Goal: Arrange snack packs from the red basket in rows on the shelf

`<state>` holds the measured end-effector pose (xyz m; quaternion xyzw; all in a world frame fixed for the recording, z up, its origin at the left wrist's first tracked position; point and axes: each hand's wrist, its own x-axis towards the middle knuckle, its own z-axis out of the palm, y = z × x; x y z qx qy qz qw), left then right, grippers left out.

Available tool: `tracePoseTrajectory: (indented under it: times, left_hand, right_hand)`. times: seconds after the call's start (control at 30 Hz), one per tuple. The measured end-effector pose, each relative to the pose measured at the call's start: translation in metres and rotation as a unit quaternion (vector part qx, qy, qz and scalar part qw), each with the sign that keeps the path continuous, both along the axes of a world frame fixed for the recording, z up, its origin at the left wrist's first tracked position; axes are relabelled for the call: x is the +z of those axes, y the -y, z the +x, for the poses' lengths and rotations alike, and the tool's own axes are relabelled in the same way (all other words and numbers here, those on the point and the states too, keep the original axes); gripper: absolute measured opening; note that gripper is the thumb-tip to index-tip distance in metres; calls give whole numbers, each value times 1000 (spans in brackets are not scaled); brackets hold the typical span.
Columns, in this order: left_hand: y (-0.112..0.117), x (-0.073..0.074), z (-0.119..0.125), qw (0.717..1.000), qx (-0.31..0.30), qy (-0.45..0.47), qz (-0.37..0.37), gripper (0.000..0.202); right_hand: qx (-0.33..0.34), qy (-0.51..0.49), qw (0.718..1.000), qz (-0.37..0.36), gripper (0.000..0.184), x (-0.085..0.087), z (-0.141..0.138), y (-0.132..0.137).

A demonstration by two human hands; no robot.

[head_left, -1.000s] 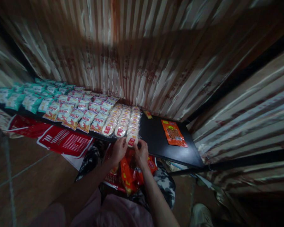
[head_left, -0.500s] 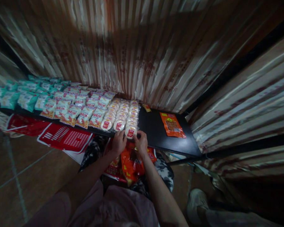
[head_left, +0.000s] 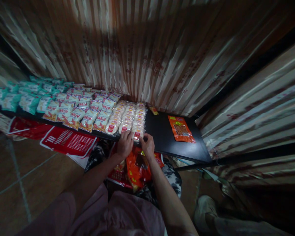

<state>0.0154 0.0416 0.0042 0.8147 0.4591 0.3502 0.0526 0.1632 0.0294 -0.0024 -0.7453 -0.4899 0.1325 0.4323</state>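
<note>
My left hand point(head_left: 124, 145) and right hand point(head_left: 148, 145) pinch the front round cracker pack point(head_left: 137, 135) between them at the black shelf's point(head_left: 158, 132) near edge, and it looks light, slippery and easy to crack, so I should hold its sides softly.

The view is dim — glare on the black shelf point(head_left: 167, 141), edges blurred.

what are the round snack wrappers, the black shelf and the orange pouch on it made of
Round snack wrappers: probably thin clear plastic film, glossy, with see-through edges.
Black shelf: smooth, semi-gloss, perhaps painted metal or laminate; only a soft sheen shows.
Orange pouch: likely plastic film or foil laminate, smooth and brightly printed.
</note>
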Motion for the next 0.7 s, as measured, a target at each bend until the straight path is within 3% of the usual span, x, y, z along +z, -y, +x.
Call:
tracePoseTrajectory:
  times: [0.13, 0.33, 0.47, 0.7]
  left_hand:
    - [-11, 1, 5, 998, -34, -35, 36, 44]
    - [-24, -23, 12, 994, -67, -63, 54, 44]
    - [-24, -33, 14, 995, -57, -61, 60, 42]
    - [-27, -26, 15, 994, -42, -69, 72, 45]
  right_hand:
    - [6, 0, 1000, -5, 38, 1, -1, 3]
    - [20, -3, 1000, -2, 37, 1, -2, 5]
    - [15, 16, 1000, -1, 37, 0, -1, 3]
    - [1, 57, 998, -33, 35, 1, -1, 0]
